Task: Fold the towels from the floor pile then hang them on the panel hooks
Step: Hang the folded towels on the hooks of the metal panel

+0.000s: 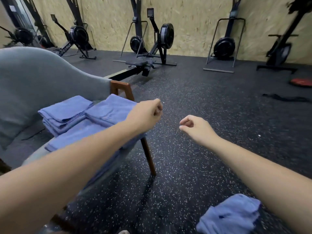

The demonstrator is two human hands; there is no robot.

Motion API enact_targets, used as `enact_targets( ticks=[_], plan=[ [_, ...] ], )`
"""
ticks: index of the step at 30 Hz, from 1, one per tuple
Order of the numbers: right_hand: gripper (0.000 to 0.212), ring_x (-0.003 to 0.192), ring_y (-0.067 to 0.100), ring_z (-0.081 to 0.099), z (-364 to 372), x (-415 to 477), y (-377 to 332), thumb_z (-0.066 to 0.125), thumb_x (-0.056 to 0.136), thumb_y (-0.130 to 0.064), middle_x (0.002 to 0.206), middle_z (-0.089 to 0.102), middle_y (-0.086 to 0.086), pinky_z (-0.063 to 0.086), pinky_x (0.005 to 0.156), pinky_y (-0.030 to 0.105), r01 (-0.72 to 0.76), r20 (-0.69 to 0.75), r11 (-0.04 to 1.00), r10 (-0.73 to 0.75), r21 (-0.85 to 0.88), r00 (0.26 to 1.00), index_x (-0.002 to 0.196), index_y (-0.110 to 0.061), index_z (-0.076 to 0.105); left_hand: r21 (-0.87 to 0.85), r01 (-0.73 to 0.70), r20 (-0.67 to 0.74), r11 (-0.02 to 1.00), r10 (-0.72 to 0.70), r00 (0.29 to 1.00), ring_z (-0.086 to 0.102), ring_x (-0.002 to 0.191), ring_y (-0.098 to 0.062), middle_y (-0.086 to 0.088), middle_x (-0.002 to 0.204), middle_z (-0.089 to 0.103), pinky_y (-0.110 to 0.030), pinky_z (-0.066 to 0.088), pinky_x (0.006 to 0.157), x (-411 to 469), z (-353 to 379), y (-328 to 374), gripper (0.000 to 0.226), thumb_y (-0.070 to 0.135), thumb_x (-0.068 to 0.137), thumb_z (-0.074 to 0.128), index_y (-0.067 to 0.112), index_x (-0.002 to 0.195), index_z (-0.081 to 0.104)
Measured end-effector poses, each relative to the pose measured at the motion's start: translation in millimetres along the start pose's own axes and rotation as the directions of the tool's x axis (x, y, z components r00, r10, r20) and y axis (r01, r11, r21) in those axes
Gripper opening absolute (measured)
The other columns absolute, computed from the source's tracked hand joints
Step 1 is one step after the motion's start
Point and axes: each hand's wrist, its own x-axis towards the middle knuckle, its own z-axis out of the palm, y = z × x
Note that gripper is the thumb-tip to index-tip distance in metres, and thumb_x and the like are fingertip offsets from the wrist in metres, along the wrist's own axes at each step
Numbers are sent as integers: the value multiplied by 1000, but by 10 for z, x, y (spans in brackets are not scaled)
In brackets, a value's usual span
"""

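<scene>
A wide stretch of speckled black floor (194,85) is left open ahead of both arms. It is bounded at the far side by a chipboard wall (194,22), along which rowing machines (157,43) are lined up. On the left the room is closed off by a grey armchair (33,81), whose wooden front leg (149,157) stands at the edge of the open floor. Folded blue towels (67,114) are stacked on the chair seat and reach out to its front edge (the nearest one is partly hidden by the left forearm). A loose blue towel pile (231,215) is seen on the floor at the lower right, its right edge covered by the right forearm. A black strap (285,98) lies far off to the right.

The left hand (148,114) is held out over the chair's front corner, its grip drawn together into a loose fist, and nothing is held. The right hand (194,127) is held above bare floor, near the left but apart from it. Its fingers are curled in toward the thumb and nothing is clasped.
</scene>
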Motion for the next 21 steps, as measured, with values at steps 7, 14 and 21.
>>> enact_targets(
  ticks=[7, 14, 21],
  plan=[
    [15, 84, 9, 67, 70, -761, 1557, 83, 89, -39, 91, 74, -10, 53, 81, 31, -261, 59, 965, 262, -37, 963, 96, -29, 75, -144, 15, 329, 989, 33, 944, 67, 93, -22, 4, 102, 73, -38, 55, 79, -414, 1590, 857, 14, 28, 103, 60, 20, 115, 62],
    [7, 82, 14, 66, 759, -1721, 3053, 74, 91, -16, 85, 74, -5, 46, 64, 18, -513, 87, 856, 518, -67, 851, 94, -23, 72, -197, 136, 644, 971, 24, 764, 69, 93, -24, 1, 105, 74, -42, 60, 81, -1260, 3193, 1296, 17, 27, 100, 64, 22, 117, 63],
    [12, 88, 22, 66, 1415, -2310, 3895, 74, 87, -26, 89, 70, -4, 53, 77, 37, -649, 104, 752, 659, -116, 745, 96, -23, 67, -171, 230, 787, 958, -8, 617, 62, 108, -36, -7, 116, 63, -44, 51, 90, -1945, 4376, 1451, 40, 31, 86, 48, 17, 121, 62]
  ],
)
